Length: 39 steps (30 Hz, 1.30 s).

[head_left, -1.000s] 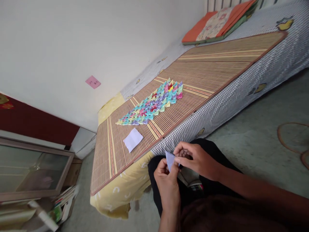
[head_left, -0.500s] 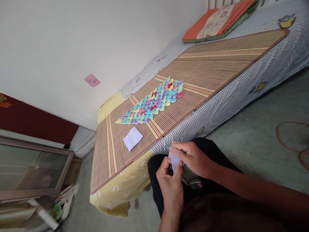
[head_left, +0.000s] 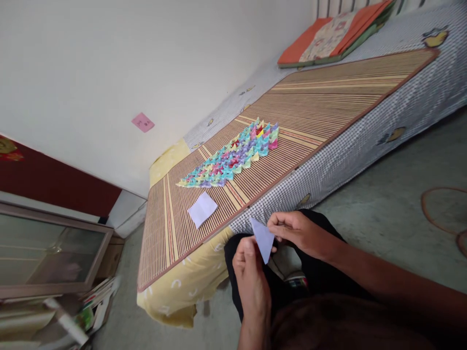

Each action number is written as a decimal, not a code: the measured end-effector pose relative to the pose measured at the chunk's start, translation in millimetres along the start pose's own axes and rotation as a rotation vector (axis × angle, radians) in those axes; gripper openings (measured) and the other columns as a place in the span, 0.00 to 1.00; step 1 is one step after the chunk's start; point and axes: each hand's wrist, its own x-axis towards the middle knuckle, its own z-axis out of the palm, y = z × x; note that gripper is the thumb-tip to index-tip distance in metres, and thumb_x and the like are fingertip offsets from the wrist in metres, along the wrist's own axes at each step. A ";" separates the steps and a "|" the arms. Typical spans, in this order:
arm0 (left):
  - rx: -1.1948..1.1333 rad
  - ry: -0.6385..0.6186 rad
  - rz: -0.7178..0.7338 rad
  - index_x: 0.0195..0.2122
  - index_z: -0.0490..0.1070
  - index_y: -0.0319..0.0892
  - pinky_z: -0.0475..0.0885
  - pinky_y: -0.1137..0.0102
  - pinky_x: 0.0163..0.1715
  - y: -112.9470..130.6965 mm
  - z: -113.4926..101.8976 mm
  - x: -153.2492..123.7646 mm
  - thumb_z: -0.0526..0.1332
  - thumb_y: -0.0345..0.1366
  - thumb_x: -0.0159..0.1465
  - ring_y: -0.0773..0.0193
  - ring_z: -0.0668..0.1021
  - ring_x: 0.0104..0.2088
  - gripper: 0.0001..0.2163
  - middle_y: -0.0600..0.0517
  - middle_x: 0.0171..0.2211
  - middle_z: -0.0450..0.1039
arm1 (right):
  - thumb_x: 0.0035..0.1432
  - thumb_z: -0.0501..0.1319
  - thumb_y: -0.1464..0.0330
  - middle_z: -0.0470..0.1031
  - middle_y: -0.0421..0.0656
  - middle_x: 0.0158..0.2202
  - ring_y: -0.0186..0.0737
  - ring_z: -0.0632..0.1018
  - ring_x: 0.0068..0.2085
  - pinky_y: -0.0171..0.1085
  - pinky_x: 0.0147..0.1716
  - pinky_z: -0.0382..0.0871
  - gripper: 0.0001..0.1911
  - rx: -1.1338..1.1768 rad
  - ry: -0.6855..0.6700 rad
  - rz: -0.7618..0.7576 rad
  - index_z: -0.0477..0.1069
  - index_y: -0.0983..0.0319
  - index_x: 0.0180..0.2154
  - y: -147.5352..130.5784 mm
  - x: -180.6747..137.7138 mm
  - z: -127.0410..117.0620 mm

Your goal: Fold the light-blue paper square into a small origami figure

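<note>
"How far have we got with our folding?"

"We hold one light purple paper triangle [head_left: 263,240] between our hands, so its big fold looks done. Our right hand [head_left: 305,234] pinches its right edge with closed fingers. Our left hand [head_left: 252,274] has fingers on the left edge, but we can't tell how tightly."

"What about the light purple, four-sided paper sheet [head_left: 203,210]?"

"That's at ten o'clock from our triangle, on the brown striped mat [head_left: 314,107]. It lies spread out, so we think it's left to fold."

"And the bright block of small pointed paper pieces [head_left: 229,160], blue, pink, yellow and purple?"

"At eleven o'clock from our triangle, on the same mat. Those look folded and set in rows. Whether our triangle needs more folds, we can't tell."
</note>
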 end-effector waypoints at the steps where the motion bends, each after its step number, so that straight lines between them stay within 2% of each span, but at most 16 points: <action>1: -0.027 -0.007 0.001 0.34 0.78 0.39 0.68 0.72 0.35 1.4 -0.3 -0.6 0.60 0.49 0.68 0.63 0.76 0.32 0.17 0.49 0.30 0.77 | 0.60 0.62 0.58 0.68 0.37 0.23 0.34 0.69 0.26 0.34 0.26 0.61 0.15 0.000 -0.002 0.002 0.68 0.61 0.27 0.7 0.8 -1.1; 6: -0.097 -0.046 -0.047 0.34 0.76 0.41 0.69 0.72 0.36 7.7 0.2 -0.2 0.64 0.44 0.66 0.65 0.77 0.31 0.12 0.51 0.31 0.78 | 0.62 0.61 0.55 0.69 0.38 0.24 0.34 0.68 0.27 0.35 0.27 0.60 0.17 0.017 -0.027 0.017 0.69 0.61 0.27 2.8 1.8 -2.5; 11: -0.100 -0.067 -0.062 0.34 0.75 0.40 0.69 0.71 0.35 9.0 0.7 0.6 0.64 0.47 0.65 0.64 0.76 0.30 0.14 0.50 0.30 0.77 | 0.60 0.63 0.54 0.69 0.37 0.24 0.34 0.69 0.27 0.35 0.28 0.61 0.18 0.090 -0.064 0.035 0.68 0.61 0.28 3.6 1.4 -0.3; 17: -0.140 -0.062 -0.095 0.32 0.74 0.40 0.67 0.74 0.32 5.4 -1.3 0.5 0.65 0.43 0.66 0.68 0.74 0.28 0.11 0.53 0.29 0.76 | 0.59 0.63 0.52 0.70 0.38 0.24 0.35 0.70 0.28 0.36 0.29 0.62 0.20 0.076 -0.067 0.058 0.68 0.61 0.28 6.8 0.5 -2.1; 23: -0.135 -0.060 -0.106 0.32 0.76 0.40 0.70 0.72 0.33 7.7 1.2 0.8 0.65 0.43 0.65 0.66 0.77 0.28 0.12 0.51 0.28 0.77 | 0.60 0.63 0.54 0.69 0.38 0.24 0.34 0.70 0.28 0.35 0.30 0.63 0.19 0.108 -0.089 0.082 0.68 0.62 0.28 5.1 -0.7 -1.2; 26: -0.097 -0.073 -0.110 0.35 0.77 0.40 0.71 0.72 0.32 6.9 1.6 -0.7 0.69 0.42 0.61 0.65 0.78 0.28 0.10 0.50 0.30 0.79 | 0.59 0.64 0.54 0.67 0.37 0.24 0.33 0.69 0.27 0.34 0.29 0.64 0.18 0.111 -0.072 0.080 0.68 0.62 0.28 6.4 -1.4 0.1; 30: 0.049 -0.087 -0.115 0.46 0.77 0.40 0.72 0.72 0.28 1.7 1.2 -3.9 0.69 0.42 0.60 0.64 0.78 0.25 0.16 0.49 0.30 0.80 | 0.61 0.62 0.56 0.66 0.35 0.23 0.33 0.70 0.24 0.34 0.23 0.64 0.15 0.125 -0.101 0.096 0.66 0.60 0.31 6.5 -4.1 4.6; 32: 0.159 -0.067 -0.093 0.50 0.77 0.39 0.71 0.72 0.27 -0.9 0.1 -5.1 0.66 0.41 0.62 0.64 0.78 0.24 0.17 0.49 0.29 0.79 | 0.63 0.60 0.60 0.66 0.35 0.22 0.34 0.70 0.23 0.34 0.23 0.65 0.10 0.047 -0.064 0.051 0.67 0.59 0.33 3.6 -6.5 7.5; 35: 0.316 0.080 0.033 0.53 0.77 0.38 0.71 0.71 0.28 -1.8 -3.9 -4.9 0.65 0.38 0.63 0.63 0.78 0.26 0.18 0.48 0.30 0.80 | 0.59 0.63 0.66 0.71 0.38 0.28 0.38 0.73 0.31 0.38 0.33 0.69 0.05 -0.213 0.138 -0.123 0.69 0.59 0.37 -1.7 -11.2 11.5; 37: 0.409 0.183 0.137 0.54 0.78 0.40 0.74 0.68 0.35 0.2 -7.2 -3.8 0.67 0.35 0.62 0.59 0.80 0.32 0.18 0.46 0.35 0.82 | 0.55 0.67 0.68 0.72 0.41 0.34 0.41 0.74 0.37 0.40 0.38 0.70 0.10 -0.358 0.186 -0.256 0.69 0.59 0.39 -2.8 -14.4 15.0; 39: 0.481 0.203 0.225 0.54 0.78 0.43 0.74 0.63 0.45 3.6 -9.3 -2.8 0.66 0.31 0.61 0.54 0.82 0.41 0.19 0.43 0.43 0.82 | 0.54 0.68 0.70 0.72 0.43 0.37 0.42 0.74 0.39 0.40 0.40 0.70 0.13 -0.455 0.149 -0.372 0.69 0.59 0.41 -0.8 -16.3 19.7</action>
